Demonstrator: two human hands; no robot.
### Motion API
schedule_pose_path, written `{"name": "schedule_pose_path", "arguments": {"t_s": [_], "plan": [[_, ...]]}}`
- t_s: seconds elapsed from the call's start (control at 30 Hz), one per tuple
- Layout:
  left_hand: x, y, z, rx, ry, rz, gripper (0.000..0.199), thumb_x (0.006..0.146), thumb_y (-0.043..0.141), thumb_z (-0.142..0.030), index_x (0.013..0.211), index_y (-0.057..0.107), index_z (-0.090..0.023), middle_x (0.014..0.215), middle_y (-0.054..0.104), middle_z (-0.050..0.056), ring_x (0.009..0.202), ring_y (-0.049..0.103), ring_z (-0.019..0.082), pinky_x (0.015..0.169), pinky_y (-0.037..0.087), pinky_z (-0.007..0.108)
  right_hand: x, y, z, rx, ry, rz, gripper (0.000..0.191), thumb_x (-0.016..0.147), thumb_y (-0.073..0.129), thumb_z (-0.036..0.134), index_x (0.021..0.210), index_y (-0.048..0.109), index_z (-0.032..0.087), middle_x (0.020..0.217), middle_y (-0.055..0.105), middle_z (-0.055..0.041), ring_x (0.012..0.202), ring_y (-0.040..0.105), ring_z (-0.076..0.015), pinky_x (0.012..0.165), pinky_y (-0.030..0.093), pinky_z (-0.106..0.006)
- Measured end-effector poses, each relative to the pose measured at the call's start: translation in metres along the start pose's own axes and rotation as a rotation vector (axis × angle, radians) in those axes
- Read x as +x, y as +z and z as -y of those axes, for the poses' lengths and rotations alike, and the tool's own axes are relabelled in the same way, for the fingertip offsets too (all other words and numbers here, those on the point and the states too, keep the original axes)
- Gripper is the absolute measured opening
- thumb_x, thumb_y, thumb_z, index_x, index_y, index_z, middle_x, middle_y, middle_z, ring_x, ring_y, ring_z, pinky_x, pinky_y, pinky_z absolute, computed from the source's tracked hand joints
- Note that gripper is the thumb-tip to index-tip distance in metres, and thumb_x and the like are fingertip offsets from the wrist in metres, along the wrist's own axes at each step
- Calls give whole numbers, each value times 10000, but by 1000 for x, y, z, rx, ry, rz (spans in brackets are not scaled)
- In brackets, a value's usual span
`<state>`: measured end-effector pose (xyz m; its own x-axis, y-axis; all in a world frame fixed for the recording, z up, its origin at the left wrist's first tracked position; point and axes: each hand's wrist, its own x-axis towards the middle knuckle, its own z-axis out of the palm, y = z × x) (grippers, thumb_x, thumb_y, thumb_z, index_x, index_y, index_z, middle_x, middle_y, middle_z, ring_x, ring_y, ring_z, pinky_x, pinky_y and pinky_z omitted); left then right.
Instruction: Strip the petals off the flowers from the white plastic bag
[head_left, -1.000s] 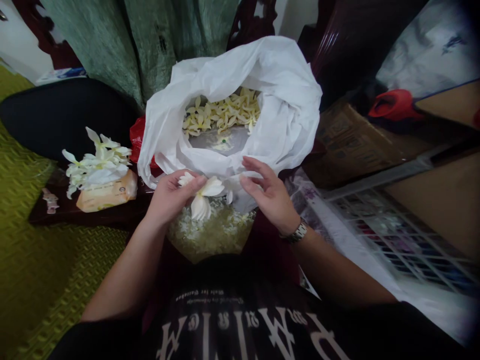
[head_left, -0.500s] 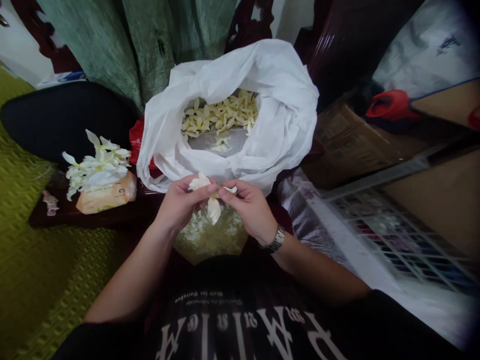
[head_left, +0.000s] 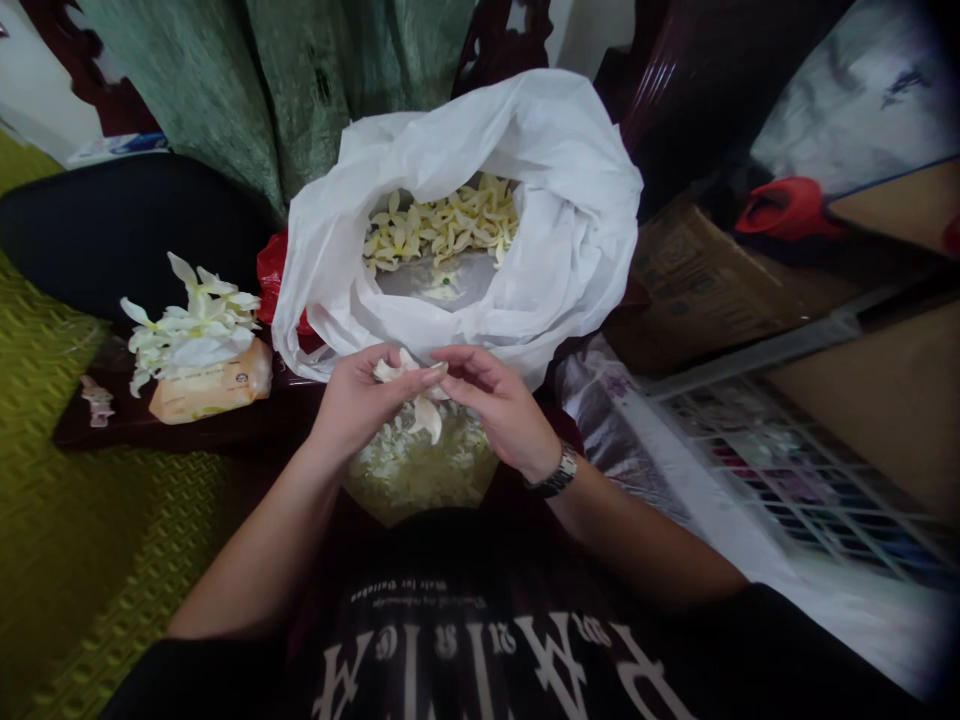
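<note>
My left hand (head_left: 360, 395) is closed round a white flower (head_left: 426, 415), its thumb laid along the petals. Pale petals poke out above the thumb and hang below it. My right hand (head_left: 506, 410), with a metal watch at the wrist, meets it from the other side, its thumb and fingertips at the flower's middle, where the exact grip is partly hidden. Beneath both hands sits a yellowish see-through container (head_left: 420, 480) of white petals or blossoms. Just beyond them a white plastic bag (head_left: 577, 220) gapes, showing cream-yellow flowers (head_left: 457, 225) inside.
At left, white flowers (head_left: 195, 325) lie on an orange-and-white tissue pack (head_left: 214, 385), with a small pinkish clip-like thing (head_left: 97, 402) nearby. A red bag (head_left: 274, 275) touches the white bag. Cardboard (head_left: 705, 285) and a white wire rack (head_left: 780, 470) stand at right.
The petal that showed between my right fingertips is out of sight. My right fingers have shifted and spread a little over the left thumb's tip. The flower has turned slightly in my left hand.
</note>
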<state>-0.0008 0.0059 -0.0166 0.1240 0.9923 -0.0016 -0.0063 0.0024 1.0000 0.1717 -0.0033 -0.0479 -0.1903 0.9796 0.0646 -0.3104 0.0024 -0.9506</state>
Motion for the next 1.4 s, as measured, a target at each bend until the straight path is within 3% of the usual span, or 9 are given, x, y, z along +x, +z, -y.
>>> {"name": "schedule_pose_path", "arguments": {"t_s": [0.23, 0.33, 0.43, 0.63, 0.77, 0.93, 1.03, 1.17, 1.4], "plan": [[3, -5, -10, 255, -23, 196, 304, 617, 913, -335, 657, 657, -176, 494, 517, -63, 429, 375, 63, 427, 254, 191, 4, -2, 12, -246, -149, 33, 208, 841, 763, 446, 959, 755, 275, 1074, 727, -33, 1001, 670, -206, 933, 537, -392], [1, -1, -11, 334, 42, 184, 268, 621, 907, -338, 673, 702, -174, 566, 602, -32, 495, 458, 84, 472, 316, 195, 2, 1, 9, -323, -157, -12, 212, 820, 781, 443, 883, 737, 246, 917, 744, -35, 885, 682, -208, 879, 547, -401], [-2, -2, -10, 317, -12, 166, 272, 627, 911, -346, 706, 705, -188, 442, 489, -65, 393, 373, 70, 409, 226, 196, 2, -1, 4, -271, -173, -109, 220, 842, 758, 446, 879, 704, 236, 905, 744, -34, 880, 678, -200, 870, 539, -383], [-6, -26, 1, 131, -32, 55, 266, 718, 868, -389, 729, 687, -196, 445, 522, -45, 368, 404, 70, 389, 267, 188, 0, -31, 8, -45, -258, -342, 223, 848, 747, 431, 847, 604, 260, 808, 708, 8, 816, 677, -180, 848, 551, -374], [-12, -41, 8, 15, -108, 187, 220, 743, 855, -339, 795, 697, -195, 491, 564, -44, 407, 462, 70, 440, 351, 185, -17, -49, 9, -248, -87, -197, 235, 817, 786, 430, 902, 666, 247, 795, 716, -11, 762, 677, -187, 774, 557, -368], [-25, -36, 18, -48, -264, 312, 283, 702, 881, -294, 905, 719, -181, 624, 629, -25, 498, 533, 76, 492, 421, 184, -39, -31, 1, -386, -30, 65, 603, 802, 810, 426, 1339, 584, 272, 1298, 688, -112, 1211, 639, -261, 1040, 499, -458], [-29, -23, 25, -140, -284, 279, 345, 650, 910, -249, 921, 710, -179, 675, 647, -26, 498, 529, 66, 485, 425, 181, -39, -13, -9, -263, 99, 191, 496, 793, 815, 446, 1223, 662, 253, 1078, 750, -75, 979, 713, -221, 880, 568, -388], [-29, -8, 35, -249, -297, 135, 307, 648, 910, -281, 856, 730, -146, 642, 666, 5, 481, 531, 81, 464, 399, 197, -34, -1, -21, -98, 171, 68, 262, 831, 770, 470, 864, 731, 213, 737, 726, -8, 693, 672, -156, 725, 562, -316], [-29, -4, 35, -261, -230, 39, 263, 683, 894, -309, 708, 705, -128, 674, 662, 5, 598, 581, 103, 594, 455, 225, -33, 1, -25, -26, 131, 3, 261, 790, 816, 434, 929, 727, 231, 807, 733, 6, 722, 664, -146, 726, 558, -293]]}}
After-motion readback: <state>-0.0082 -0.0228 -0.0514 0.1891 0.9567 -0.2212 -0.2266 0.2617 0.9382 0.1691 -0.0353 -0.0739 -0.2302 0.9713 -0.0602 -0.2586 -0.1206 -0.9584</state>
